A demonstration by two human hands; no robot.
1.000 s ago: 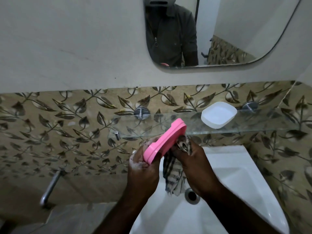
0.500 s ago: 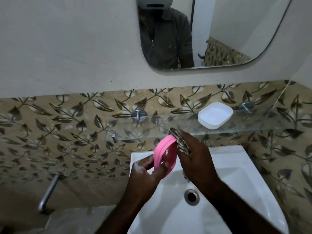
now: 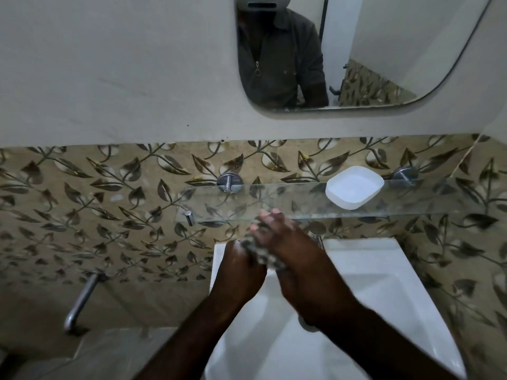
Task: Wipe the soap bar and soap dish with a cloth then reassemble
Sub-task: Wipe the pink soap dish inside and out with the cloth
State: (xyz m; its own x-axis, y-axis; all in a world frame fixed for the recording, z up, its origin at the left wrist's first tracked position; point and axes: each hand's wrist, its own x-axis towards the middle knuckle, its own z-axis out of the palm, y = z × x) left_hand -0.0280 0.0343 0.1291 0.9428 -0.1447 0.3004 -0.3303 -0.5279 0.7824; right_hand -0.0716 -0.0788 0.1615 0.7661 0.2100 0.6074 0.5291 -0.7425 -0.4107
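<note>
— Where are the hands?

— Together over the back of the sink [image 3: 370, 283], just below the front edge of the shelf [image 3: 296, 200]. The left hand [image 3: 237, 270] is on the left with its back to the camera, and the right hand [image 3: 295, 250] lies across it from the right.

— And the cloth?

— The cloth [image 3: 262, 256] is squeezed between the two hands; only a crumpled grey patch of it shows where they meet.

— Are they gripping it?

— The right hand's fingers [image 3: 270, 218] stretch out fairly straight over the cloth, pointing up toward the shelf, so it presses rather than grips. The left hand's fingers are hidden behind the cloth and the other hand – I cannot tell how they lie. The whole area is smeared by motion blur.

— Anything inside the cloth?

— Cannot tell; the hands cover it.

— The dish?

— A white dish [image 3: 354, 187] sits on the glass shelf, up and to the right of the hands, near the right-hand shelf bracket and apart from both hands.

— What else?

— A mirror [image 3: 384, 50] above, leaf-patterned tiles [image 3: 109, 201] behind the shelf, and a metal pipe [image 3: 82, 300] low on the left.
</note>
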